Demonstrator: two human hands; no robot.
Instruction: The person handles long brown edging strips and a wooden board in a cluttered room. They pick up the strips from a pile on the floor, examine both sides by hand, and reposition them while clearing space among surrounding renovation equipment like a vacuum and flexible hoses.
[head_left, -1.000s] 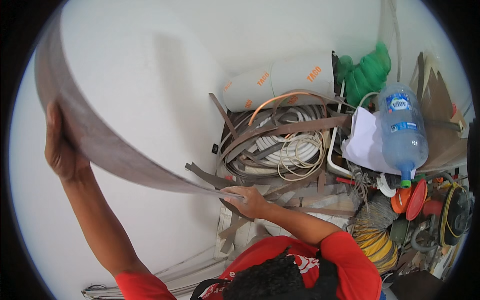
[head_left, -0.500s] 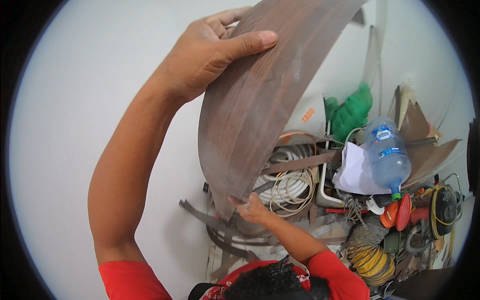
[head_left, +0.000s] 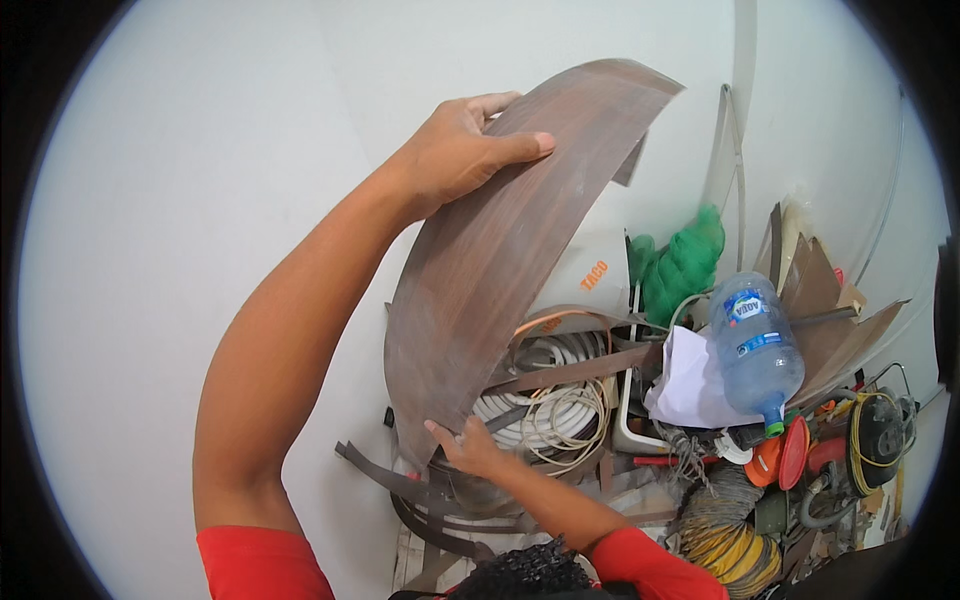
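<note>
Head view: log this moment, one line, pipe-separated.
left hand: grips brown sheet, upper part | right hand: at sheet's lower edge | sheet: bowed, held up | right of sheet: blue bottle

The left sleeve point(head_left: 265, 562) is plain, bright red cloth, cut short, its hem circling the arm just above the elbow. On the right, the other sleeve point(head_left: 655, 570) is the same red and also short, while dark, curly hair point(head_left: 525, 572) shows between the two at the near edge. The left hand point(head_left: 450, 160) and right hand point(head_left: 478, 452) are bare, with slim, ungloved fingers and uncovered forearms.
</note>
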